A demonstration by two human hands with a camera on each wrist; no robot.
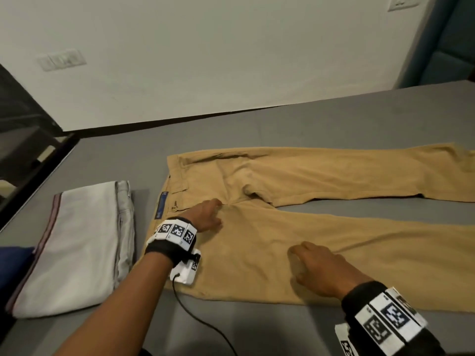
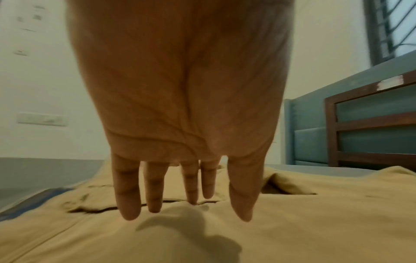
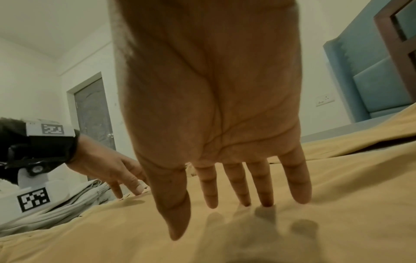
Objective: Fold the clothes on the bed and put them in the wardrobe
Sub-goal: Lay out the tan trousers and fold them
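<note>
Both my hands reach palm-down, fingers spread and straight: right hand (image 1: 318, 268) and left hand (image 1: 207, 214) press the tan trousers (image 1: 295, 201) on the bed (image 1: 257, 124).

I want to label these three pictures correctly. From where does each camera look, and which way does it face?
Head: looks down at the tan trousers on the bed; both forearms, left hand and right hand show.
Left wrist: looks along the left palm to the trousers' waist.
Right wrist: looks along the right palm; the left hand shows too.
All share the trousers.
</note>
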